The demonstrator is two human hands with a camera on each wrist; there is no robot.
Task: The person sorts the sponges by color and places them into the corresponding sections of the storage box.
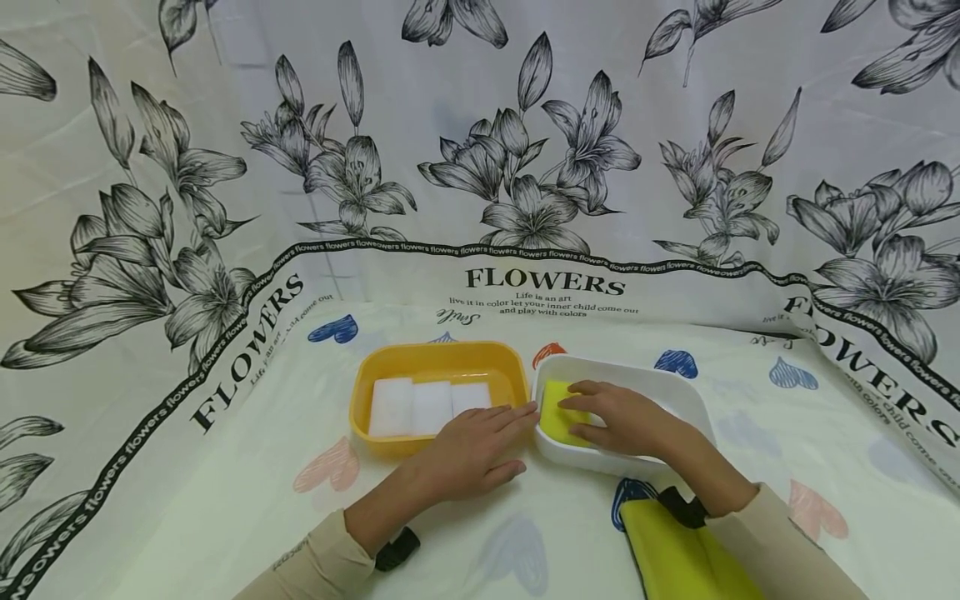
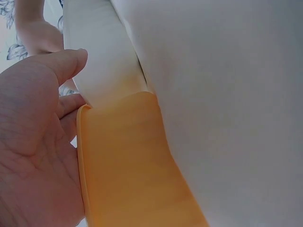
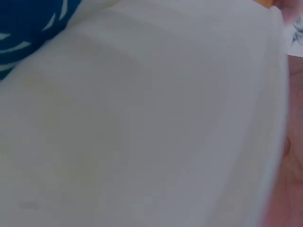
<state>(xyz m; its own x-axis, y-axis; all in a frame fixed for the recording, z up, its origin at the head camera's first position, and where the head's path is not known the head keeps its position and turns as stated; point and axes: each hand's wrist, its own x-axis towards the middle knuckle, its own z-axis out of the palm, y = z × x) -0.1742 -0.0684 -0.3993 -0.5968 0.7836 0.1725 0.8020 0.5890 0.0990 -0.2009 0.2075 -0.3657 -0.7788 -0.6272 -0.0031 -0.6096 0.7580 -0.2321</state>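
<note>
In the head view my left hand [image 1: 480, 442] lies with straight fingers across the front right corner of an orange tub [image 1: 378, 447]. Its fingertips reach the left rim of a white tub [image 1: 600, 458]. The left wrist view shows the left palm [image 2: 38, 142] beside the orange wall. Three white sponge-like blocks [image 1: 392, 407] lie in a row inside the orange tub. My right hand [image 1: 626, 419] reaches into the white tub, its spread fingers touching a yellow sponge [image 1: 555, 415] at the left end. In the right wrist view the tub's white wall hides most of that hand.
A yellow cloth-like piece [image 1: 686, 554] with a dark edge lies in front of the white tub, below my right forearm. The cloth with printed hearts [image 1: 330, 467] covers the table. Behind it hangs a flower-patterned curtain [image 1: 525, 158].
</note>
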